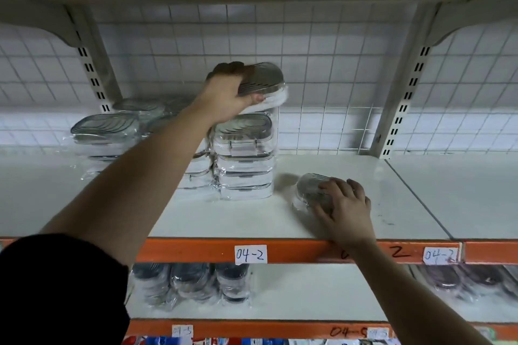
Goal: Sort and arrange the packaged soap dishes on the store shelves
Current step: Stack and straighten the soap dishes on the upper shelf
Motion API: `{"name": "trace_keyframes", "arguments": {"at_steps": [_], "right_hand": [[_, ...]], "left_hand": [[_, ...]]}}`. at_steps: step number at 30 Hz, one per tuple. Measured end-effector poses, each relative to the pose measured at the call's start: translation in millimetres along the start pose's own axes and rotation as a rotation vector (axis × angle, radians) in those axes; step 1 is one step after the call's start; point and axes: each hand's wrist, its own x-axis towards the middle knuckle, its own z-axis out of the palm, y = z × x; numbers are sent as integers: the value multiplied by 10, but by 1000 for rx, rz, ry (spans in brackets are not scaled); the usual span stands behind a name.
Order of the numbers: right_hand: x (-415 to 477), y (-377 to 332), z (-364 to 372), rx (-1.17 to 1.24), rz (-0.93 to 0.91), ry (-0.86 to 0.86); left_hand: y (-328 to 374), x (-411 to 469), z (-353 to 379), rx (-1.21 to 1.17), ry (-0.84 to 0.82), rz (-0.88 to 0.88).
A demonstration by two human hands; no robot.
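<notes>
Topping the stack (244,159)
left hand (227,92) fingers curling round top dish (263,78); right hand (344,204) fingers gripping loose dish (309,186) right of stack; best lowering flat, edges aligned

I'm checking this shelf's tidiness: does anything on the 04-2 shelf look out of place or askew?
Yes. A lone dish lies on the shelf right of the stack, under the right hand. The left hand holds a tilted dish over the stack, not seated flat.
</notes>
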Motion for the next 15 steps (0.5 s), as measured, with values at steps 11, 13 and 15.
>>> {"name": "trace_keyframes", "arguments": {"at_steps": [11, 13, 15], "right_hand": [[-7, 1, 37, 5, 4, 70], [1, 45, 73, 8, 16, 48], [23, 113, 120, 4, 29, -10]], "left_hand": [[-331, 383, 231, 114, -252, -24], [-333, 366, 270, 143, -192, -27], [-310, 349, 283, 178, -170, -29]]}}
